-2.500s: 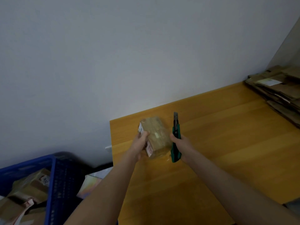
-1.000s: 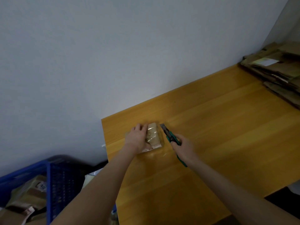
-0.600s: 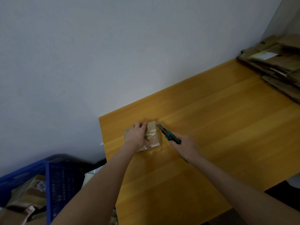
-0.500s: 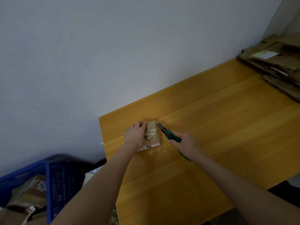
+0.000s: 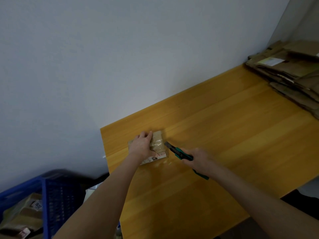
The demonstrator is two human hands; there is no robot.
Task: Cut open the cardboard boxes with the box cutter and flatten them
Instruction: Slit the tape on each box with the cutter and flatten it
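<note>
**Blade drawn down the box's right side**

Since the earliest frame, the cardboard box (image 5: 158, 146) has gone from being held up in the air to lying flat on the table (image 5: 224, 135). In the last half second the box cutter (image 5: 179, 153) has slid toward the person along the box's right edge. Its dark tip now sits at about the middle of that edge, touching it or just beside it; the frame is too soft to tell whether it has bitten in.

The likeliest trouble is a slip. The box is small and wrapped in glossy tape, and it rests near the table's left corner on smooth wood. If the pull outruns the downward hold, the box could skate or pivot and the blade could jump free. The left hand (image 5: 141, 146) is just beside the cutting line, so a jump to the left would meet its thumb. Too steep an angle could score the tabletop or drive deep into whatever is inside.

The left hand covers most of the box's top, palm down, with its fingers (image 5: 144, 134) bent over the far edge so that it grips the box while pinning it. The right hand (image 5: 198, 161) is wrapped tightly round the green handle, fingers together, with the handle's tail showing behind the wrist.

A stack of flattened cardboard (image 5: 293, 75) lies at the table's far right. A blue crate (image 5: 51, 195) holding more boxes stands on the floor to the left.
</note>
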